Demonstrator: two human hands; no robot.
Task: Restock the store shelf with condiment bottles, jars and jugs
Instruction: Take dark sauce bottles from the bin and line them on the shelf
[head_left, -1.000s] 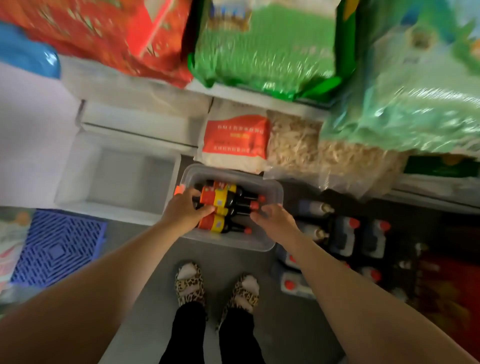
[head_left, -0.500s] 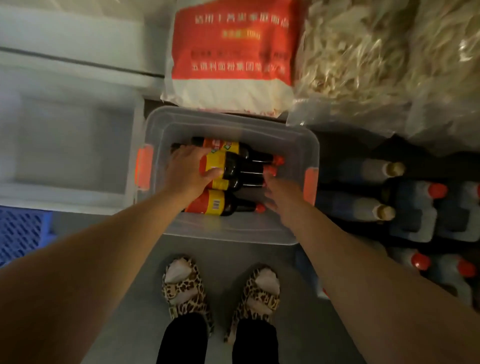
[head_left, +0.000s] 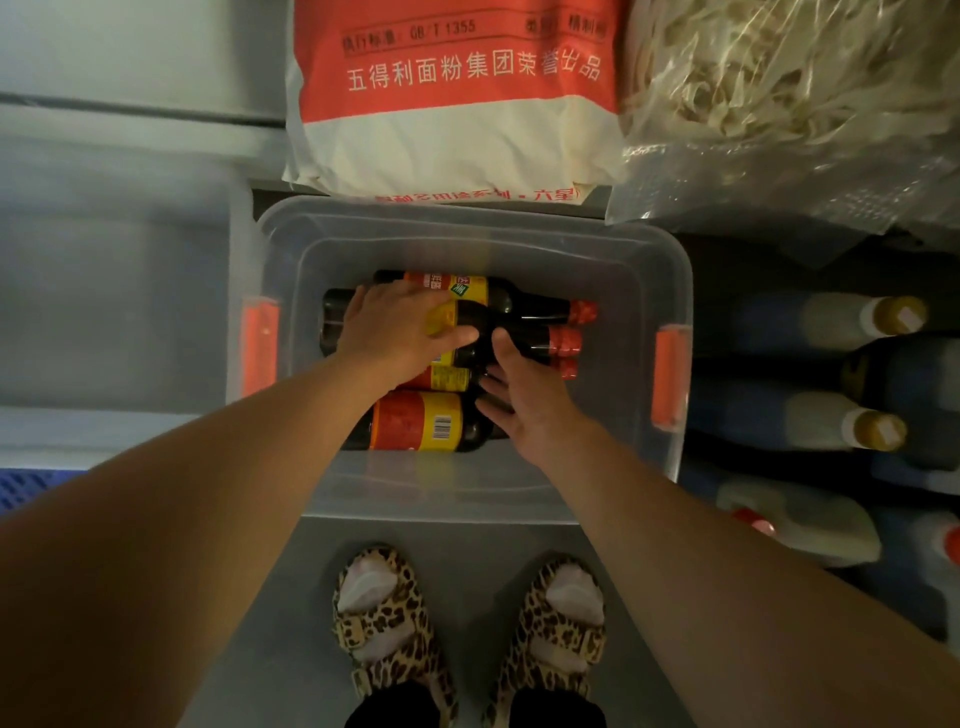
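A clear plastic bin with orange latches sits on the floor in front of my feet. Several dark sauce bottles with red caps and red-and-yellow labels lie on their sides in it. My left hand grips the upper middle bottle round its label, thumb over the top. My right hand reaches in from the right, with its fingers on the necks of the middle bottles. The nearest bottle lies untouched, barcode up.
A red-and-white flour sack and a clear bag of dried noodles lie just beyond the bin. Bottles with gold caps and jugs stand on the dark low shelf at the right. A white empty shelf tray is at the left.
The view has dropped closer to the bin. My right hand moved from the bin's right rim inward onto the bottle necks. My left hand stays on the upper middle bottle.
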